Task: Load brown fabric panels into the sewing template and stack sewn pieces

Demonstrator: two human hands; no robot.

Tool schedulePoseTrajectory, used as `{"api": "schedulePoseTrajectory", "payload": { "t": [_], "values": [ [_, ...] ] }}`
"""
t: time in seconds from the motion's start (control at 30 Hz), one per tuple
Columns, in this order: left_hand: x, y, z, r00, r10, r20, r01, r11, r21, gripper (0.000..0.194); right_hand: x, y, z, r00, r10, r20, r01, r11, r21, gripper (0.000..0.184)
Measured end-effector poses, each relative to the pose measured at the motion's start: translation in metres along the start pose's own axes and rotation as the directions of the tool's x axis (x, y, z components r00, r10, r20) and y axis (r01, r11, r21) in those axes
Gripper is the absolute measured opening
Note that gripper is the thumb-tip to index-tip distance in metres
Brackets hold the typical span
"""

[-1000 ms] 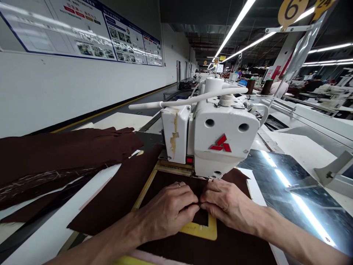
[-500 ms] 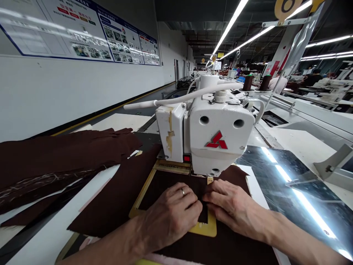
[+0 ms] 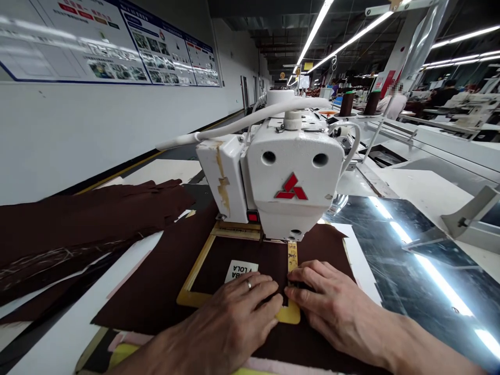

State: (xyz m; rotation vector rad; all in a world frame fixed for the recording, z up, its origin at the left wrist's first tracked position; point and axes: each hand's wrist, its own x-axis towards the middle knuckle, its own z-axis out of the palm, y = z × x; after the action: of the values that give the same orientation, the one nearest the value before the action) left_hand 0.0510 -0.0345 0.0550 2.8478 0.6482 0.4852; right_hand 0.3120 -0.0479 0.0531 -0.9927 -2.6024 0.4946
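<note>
A white sewing machine head point(image 3: 289, 177) with a red emblem stands over a yellow frame template point(image 3: 195, 271) laid on dark brown fabric point(image 3: 164, 281). Inside the frame a white label point(image 3: 241, 270) lies on the fabric. My left hand point(image 3: 230, 323), with a ring on one finger, lies on the frame's near edge, its fingers bent and pressed down on the fabric. Beside it, my right hand point(image 3: 332, 307) pinches a small dark piece at the frame's right bar. The fingertips of both hands almost meet just in front of the needle area.
A pile of brown fabric pieces point(image 3: 78, 224) lies on the table at the left. A shiny dark plate point(image 3: 410, 260) covers the table at the right. Thread cones point(image 3: 346, 104) stand behind the machine. A wall with posters point(image 3: 117, 47) runs along the left.
The view has shifted, so the machine sits further left and up. The white label inside the frame now shows. Both hands stay together at the frame's near right corner.
</note>
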Motion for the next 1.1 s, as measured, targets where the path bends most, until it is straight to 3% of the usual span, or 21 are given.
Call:
{"api": "schedulePoseTrajectory", "payload": {
  "t": [0.5,0.77,1.1],
  "values": [
    [-0.004,0.004,0.000,1.000,-0.009,0.000,0.009,0.997,-0.078,0.036,-0.003,-0.001,0.005,0.997,-0.009,-0.072,0.007,1.000,-0.028,0.024],
    [-0.003,0.007,-0.003,0.989,-0.141,0.036,0.145,0.965,-0.218,0.036,-0.003,-0.002,0.002,0.999,-0.003,-0.050,0.003,1.000,0.013,0.017],
    [-0.002,0.004,-0.006,0.994,-0.106,0.020,0.108,0.955,-0.276,0.035,0.000,-0.011,0.005,0.999,-0.002,-0.052,0.001,1.000,-0.014,0.016]
  ]
}}
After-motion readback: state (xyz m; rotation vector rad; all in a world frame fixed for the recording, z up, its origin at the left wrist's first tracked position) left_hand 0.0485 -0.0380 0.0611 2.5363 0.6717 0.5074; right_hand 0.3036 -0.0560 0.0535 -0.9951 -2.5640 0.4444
